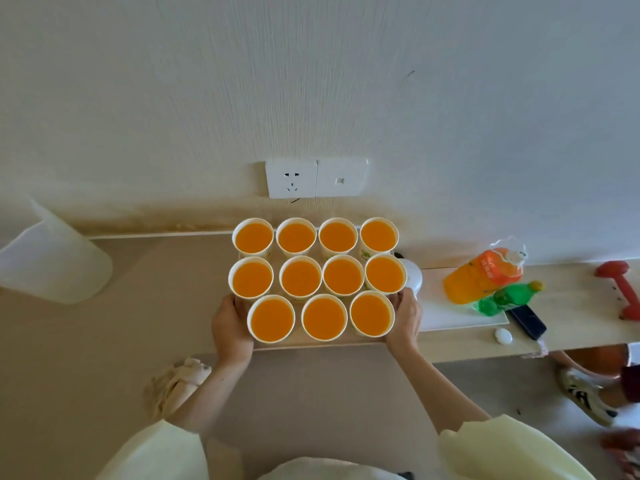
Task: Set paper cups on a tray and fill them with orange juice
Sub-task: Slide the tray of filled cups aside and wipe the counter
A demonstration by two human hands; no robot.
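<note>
- Orange to the brim, or nearly: in the head view eleven paper cups (343, 275) stand on a pale tray (311, 342), four in the far row, four in the middle and three in the near row, rims touching or just beside one another.
- Each cup is white and round-mouthed, with a little green print on the wall of one or two; the orange juice (272, 318) is opaque and level.
- The tray sits toward the far edge of the beige counter (138, 306), close to the wall and below a white wall socket (291, 178). Whether it rests on the counter or is raised I cannot tell.
- The left hand (230, 327) grips the tray's left edge near its front corner, and the right hand (405, 318) grips the right edge opposite. Both have their fingers curled round the rim, the tips hidden below.
- Handling, as I judge it: the load is heavy for thin paper, the cups are soft-walled and easily tipped, and the juice will slosh. Hold the tray by its two side edges, level and slow, never by a cup.
- Beyond the counter's right end lie an orange bottle (483, 277), a green bottle (509, 296) and a red dumbbell (620, 289).
- A crumpled cloth (176, 382) lies near the counter's front edge.
</note>
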